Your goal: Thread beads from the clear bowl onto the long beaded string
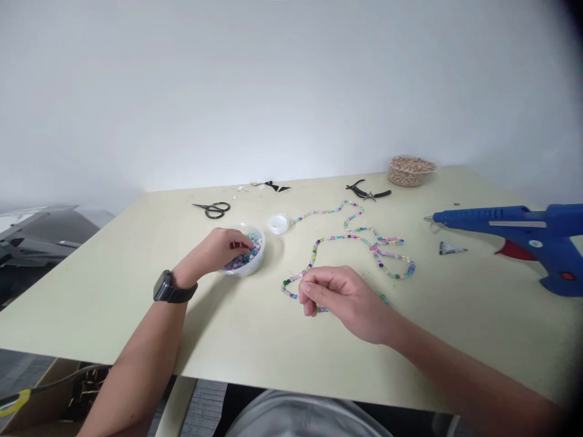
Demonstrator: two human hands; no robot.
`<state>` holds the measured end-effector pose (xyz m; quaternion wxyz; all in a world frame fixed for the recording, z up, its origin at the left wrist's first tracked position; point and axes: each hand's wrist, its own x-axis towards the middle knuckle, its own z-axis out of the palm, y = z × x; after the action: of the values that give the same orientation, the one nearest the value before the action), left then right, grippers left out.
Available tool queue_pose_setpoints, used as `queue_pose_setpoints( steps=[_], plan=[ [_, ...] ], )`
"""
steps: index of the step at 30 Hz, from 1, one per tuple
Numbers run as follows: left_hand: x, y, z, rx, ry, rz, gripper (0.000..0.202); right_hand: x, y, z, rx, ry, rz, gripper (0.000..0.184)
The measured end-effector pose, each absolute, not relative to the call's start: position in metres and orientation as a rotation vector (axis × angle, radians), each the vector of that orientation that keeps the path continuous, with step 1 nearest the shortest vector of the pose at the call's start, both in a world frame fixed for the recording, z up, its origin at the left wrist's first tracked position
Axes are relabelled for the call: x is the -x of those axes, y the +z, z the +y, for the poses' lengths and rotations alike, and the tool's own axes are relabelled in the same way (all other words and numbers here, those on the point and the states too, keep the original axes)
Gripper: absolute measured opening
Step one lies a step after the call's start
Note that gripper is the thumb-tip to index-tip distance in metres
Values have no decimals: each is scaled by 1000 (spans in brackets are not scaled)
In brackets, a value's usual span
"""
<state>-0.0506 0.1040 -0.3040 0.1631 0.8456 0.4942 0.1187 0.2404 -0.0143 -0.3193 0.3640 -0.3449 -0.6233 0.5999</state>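
Note:
My left hand (228,247), with a black watch at its wrist, reaches over the rim of a white plastic bowl (259,262). Its fingers are curled together with the tips among small coloured beads (241,260); whether a bead is between them is hidden. My right hand (341,297) is closed in a pinch above the table, thumb against forefinger. A fine thread seems to come from that pinch. The long strand of colourful beads (344,237) winds over the table behind and beneath this hand, and its far end lies by a small white spool (279,224).
Black scissors (215,210) lie behind the bowl. Black scraps (272,186) and black-handled pliers (368,192) are toward the wall. A tub of tan pellets (411,171) stands back right. A blue glue gun (505,221) lies right, beside a small dark-patterned triangular piece (450,248).

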Motion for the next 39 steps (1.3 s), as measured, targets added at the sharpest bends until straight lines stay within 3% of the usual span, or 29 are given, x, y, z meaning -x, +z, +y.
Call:
queue_pose_setpoints(
  steps=[7,15,25,39],
  plan=[
    [47,-301,102,-2455,412,1409,19,-240,-319,-14,884,1542,-1610,31],
    [27,-292,80,-1892,977,1048,17,-241,-319,-15,905,1518,-1607,30],
    [-3,-308,58,-1544,892,657,13,-239,-320,-15,905,1486,-1629,29],
    [-8,-308,51,-1497,839,573,14,-239,-321,-15,931,1457,-1673,28]
  ],
)
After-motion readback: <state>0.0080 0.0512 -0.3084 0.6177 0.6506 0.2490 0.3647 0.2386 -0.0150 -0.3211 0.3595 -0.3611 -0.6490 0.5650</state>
